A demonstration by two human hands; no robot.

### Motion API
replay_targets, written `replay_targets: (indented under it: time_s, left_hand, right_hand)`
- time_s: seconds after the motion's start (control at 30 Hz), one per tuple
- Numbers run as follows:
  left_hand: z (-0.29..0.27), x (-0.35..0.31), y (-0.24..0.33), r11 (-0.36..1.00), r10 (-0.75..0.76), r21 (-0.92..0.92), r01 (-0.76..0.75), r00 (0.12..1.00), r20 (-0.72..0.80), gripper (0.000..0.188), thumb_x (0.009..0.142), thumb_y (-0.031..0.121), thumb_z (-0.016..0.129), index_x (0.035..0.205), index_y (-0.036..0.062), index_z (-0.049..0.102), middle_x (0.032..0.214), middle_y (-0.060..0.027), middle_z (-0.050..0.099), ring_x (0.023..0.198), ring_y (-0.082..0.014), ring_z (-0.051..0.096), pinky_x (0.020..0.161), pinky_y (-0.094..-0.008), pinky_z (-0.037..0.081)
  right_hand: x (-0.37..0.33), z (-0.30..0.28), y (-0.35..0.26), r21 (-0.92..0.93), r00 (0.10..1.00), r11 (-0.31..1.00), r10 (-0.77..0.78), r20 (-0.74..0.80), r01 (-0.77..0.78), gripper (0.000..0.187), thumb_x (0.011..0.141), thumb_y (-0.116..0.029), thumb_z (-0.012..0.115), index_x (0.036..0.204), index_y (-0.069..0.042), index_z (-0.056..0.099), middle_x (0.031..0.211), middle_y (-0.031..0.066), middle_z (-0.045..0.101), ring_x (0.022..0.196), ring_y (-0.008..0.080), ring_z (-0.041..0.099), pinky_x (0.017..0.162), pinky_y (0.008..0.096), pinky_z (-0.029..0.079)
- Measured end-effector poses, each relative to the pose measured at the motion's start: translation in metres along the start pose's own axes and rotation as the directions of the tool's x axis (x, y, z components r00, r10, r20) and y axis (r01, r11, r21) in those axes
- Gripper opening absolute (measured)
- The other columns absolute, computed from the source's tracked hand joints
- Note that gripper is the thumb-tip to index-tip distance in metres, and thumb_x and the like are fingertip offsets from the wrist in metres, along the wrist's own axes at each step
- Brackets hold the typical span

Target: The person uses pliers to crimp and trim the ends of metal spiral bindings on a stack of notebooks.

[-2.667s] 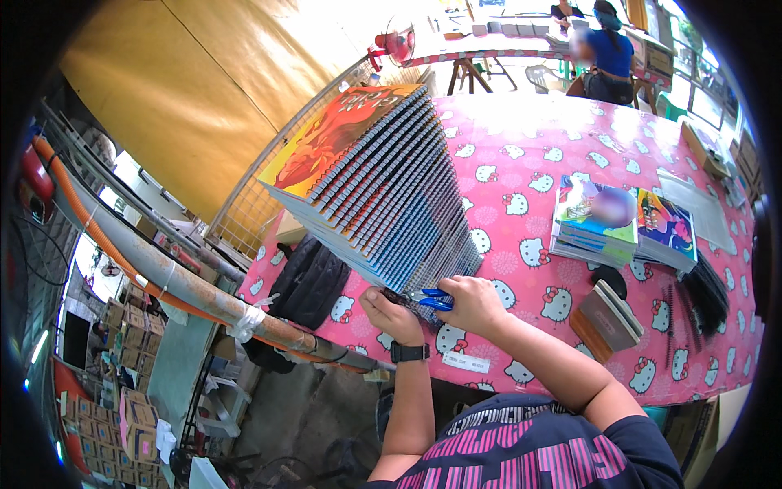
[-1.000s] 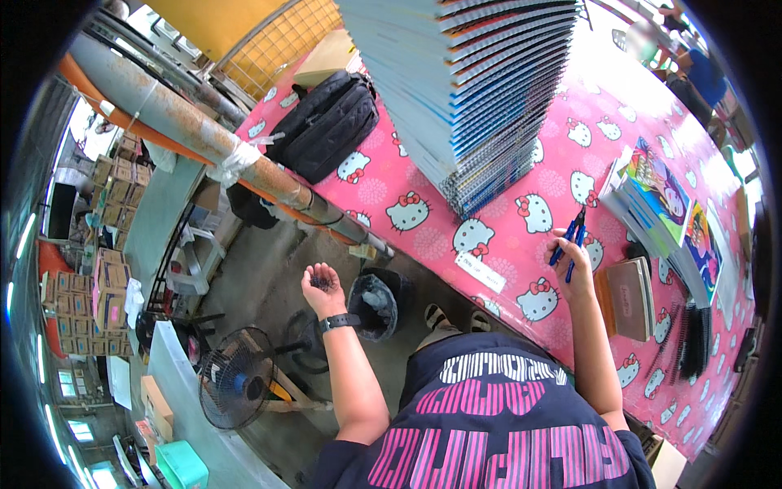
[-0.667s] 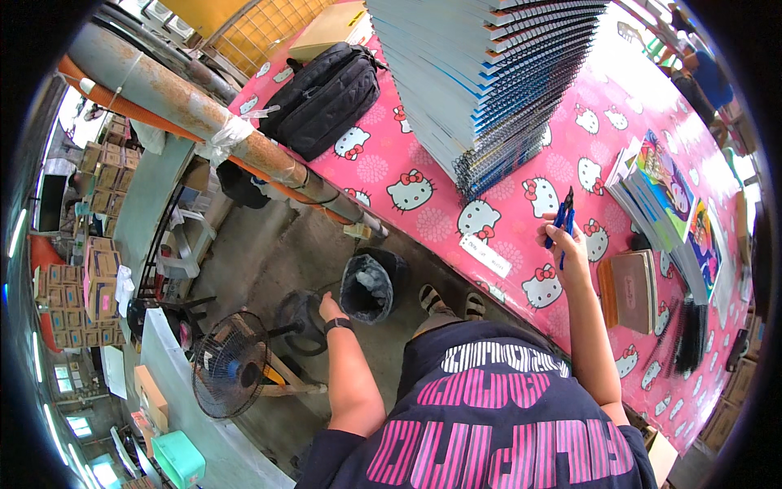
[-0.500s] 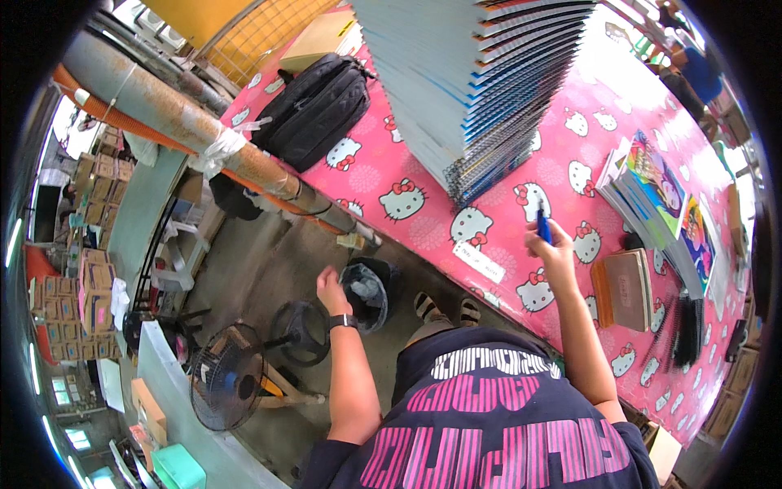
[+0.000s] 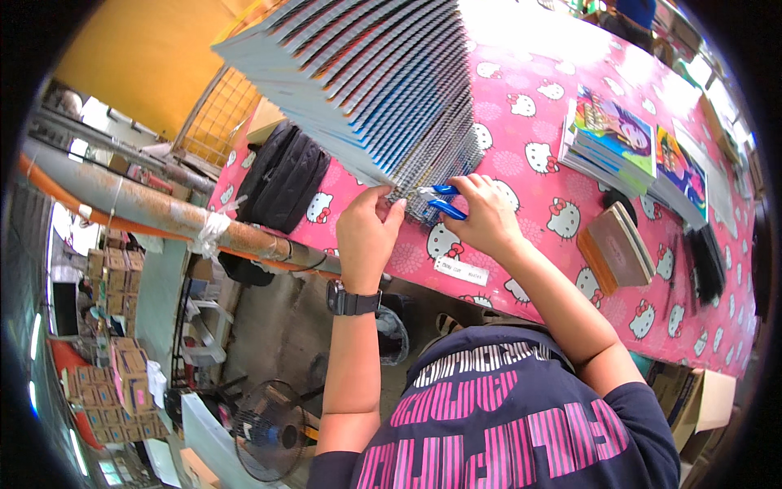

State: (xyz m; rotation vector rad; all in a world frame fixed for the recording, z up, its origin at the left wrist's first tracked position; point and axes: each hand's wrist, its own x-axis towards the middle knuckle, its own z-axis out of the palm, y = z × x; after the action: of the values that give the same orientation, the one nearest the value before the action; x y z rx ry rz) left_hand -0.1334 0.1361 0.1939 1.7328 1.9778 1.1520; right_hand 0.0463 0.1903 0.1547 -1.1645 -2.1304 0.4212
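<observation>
Working at the near lower corner of a tall stack (image 5: 366, 98) of coil-bound books, on the pink table (image 5: 407, 261). Gripping blue-handled pliers (image 5: 446, 209) in the right hand (image 5: 489, 216), fingers round the handles, with handles spread and tip right at the coils (image 5: 444, 155). Too small to tell between biting a wire end and only nearing one. Holding the left hand (image 5: 366, 232) at the same corner, with thumb and forefinger in a narrow gap across from the tip; impossible to tell between pinching a wire end and merely steadying the edge.

Judging by the pose, at the step of tending coil ends low on the stack, most likely snipping or bending. For the next move, probably needing a steady left hold, tip square on a single wire end, then a firm squeeze, without nicking neighbouring coils or nudging the stack. Just in front, near the table edge, a white label (image 5: 461, 270).
</observation>
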Motion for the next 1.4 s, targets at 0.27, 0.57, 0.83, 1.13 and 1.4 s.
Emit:
replay_targets:
  time_s: [0.27, 0.57, 0.83, 1.13, 1.4]
  left_hand:
    - [0.002, 0.0, 0.003, 0.996, -0.031, 0.082, 0.031, 1.0, -0.008, 0.021, 0.078, 0.014, 0.066, 0.092, -0.0012, 0.065, 0.075, -0.0144, 0.066, 0.063, -0.0232, 0.064, 0.059, -0.0323, 0.048]
    - [0.001, 0.001, 0.01, 0.995, -0.066, 0.079, 0.066, 0.998, -0.001, 0.018, 0.078, 0.011, 0.066, 0.091, -0.0015, 0.065, 0.073, -0.0124, 0.066, 0.062, -0.0181, 0.064, 0.059, -0.0286, 0.048]
    - [0.0, -0.003, 0.01, 0.992, -0.113, -0.059, 0.113, 0.994, -0.003, 0.018, 0.081, 0.008, 0.064, 0.094, -0.0042, 0.064, 0.071, -0.0078, 0.066, 0.063, -0.0101, 0.062, 0.058, -0.0236, 0.047]
    - [0.0, 0.0, 0.011, 0.995, -0.094, -0.014, 0.094, 0.995, -0.014, 0.014, 0.081, 0.006, 0.064, 0.09, -0.0041, 0.062, 0.074, -0.0083, 0.067, 0.065, -0.0118, 0.063, 0.059, -0.0239, 0.048]
    - [0.006, 0.0, 0.005, 0.991, -0.136, -0.01, 0.136, 0.991, -0.003, 0.017, 0.079, 0.008, 0.067, 0.09, -0.0036, 0.063, 0.074, -0.0092, 0.066, 0.062, -0.0131, 0.062, 0.059, -0.0251, 0.048]
  right_hand:
    - [0.0, 0.004, 0.005, 0.004, 1.0, 1.0, 0.008, 0.028, -0.008, 0.046, 0.061, -0.025, 0.072, 0.1, -0.008, 0.056, 0.094, 0.011, 0.057, 0.096, 0.0278, 0.053, 0.082, 0.0406, 0.042]
    - [0.008, 0.002, 0.004, 0.066, 0.987, 0.997, 0.033, 0.158, -0.044, 0.04, 0.061, -0.028, 0.074, 0.089, -0.005, 0.057, 0.081, 0.0107, 0.059, 0.082, 0.0296, 0.06, 0.07, 0.043, 0.048]
    - [-0.001, 0.011, 0.013, -0.045, 0.979, 0.99, -0.137, -0.152, 0.131, 0.034, 0.062, -0.021, 0.072, 0.088, -0.005, 0.057, 0.078, 0.0107, 0.058, 0.079, 0.0291, 0.059, 0.067, 0.0413, 0.047]
    - [0.002, 0.007, 0.01, 0.08, 0.992, 0.996, 0.026, 0.125, -0.036, 0.037, 0.06, -0.022, 0.074, 0.089, -0.006, 0.057, 0.08, 0.0102, 0.058, 0.081, 0.0285, 0.058, 0.07, 0.0411, 0.047]
    - [0.003, 0.01, 0.014, -0.087, 0.996, 0.993, -0.077, 0.049, 0.081, 0.041, 0.062, -0.028, 0.075, 0.091, -0.006, 0.057, 0.084, 0.008, 0.058, 0.085, 0.0254, 0.057, 0.074, 0.0385, 0.045]
